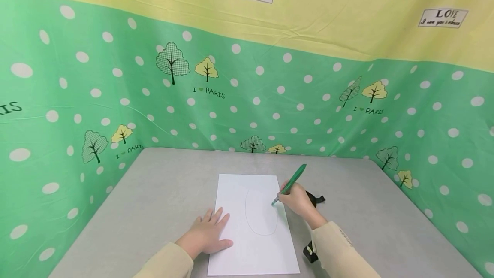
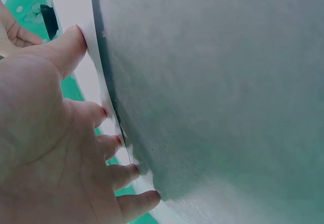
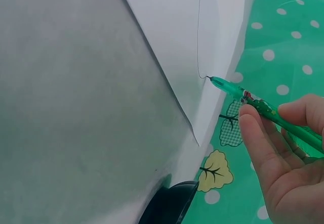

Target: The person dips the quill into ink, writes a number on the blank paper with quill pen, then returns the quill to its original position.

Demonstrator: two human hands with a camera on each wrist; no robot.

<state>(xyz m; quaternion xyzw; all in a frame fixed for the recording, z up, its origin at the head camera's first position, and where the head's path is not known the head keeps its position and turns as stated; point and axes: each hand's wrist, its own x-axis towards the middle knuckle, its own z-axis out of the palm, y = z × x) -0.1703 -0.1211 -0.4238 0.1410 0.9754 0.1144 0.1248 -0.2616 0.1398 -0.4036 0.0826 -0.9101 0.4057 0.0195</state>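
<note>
A white sheet of paper (image 1: 251, 254) lies on the grey table, bearing a thin, U-shaped curved line. My left hand (image 1: 206, 234) rests on the paper's left edge with fingers spread. Its fingertips (image 2: 148, 197) and thumb touch along that edge in the left wrist view. Near the paper's right edge, my right hand (image 1: 298, 200) pinches a green pen (image 1: 294, 178) between thumb and fingers. The pen slants, with its upper end pointing up and right. In the right wrist view, the tip of the pen (image 3: 228, 86) meets the end of the thin line, which has a small hook there.
The table (image 1: 173, 188) extends around the paper. Black items (image 1: 310, 253) lie right of the paper, partly hidden by the right arm; a dark curved object (image 3: 169, 204) shows in the right wrist view. Green and yellow printed cloth (image 1: 270, 110) hangs behind and at both sides.
</note>
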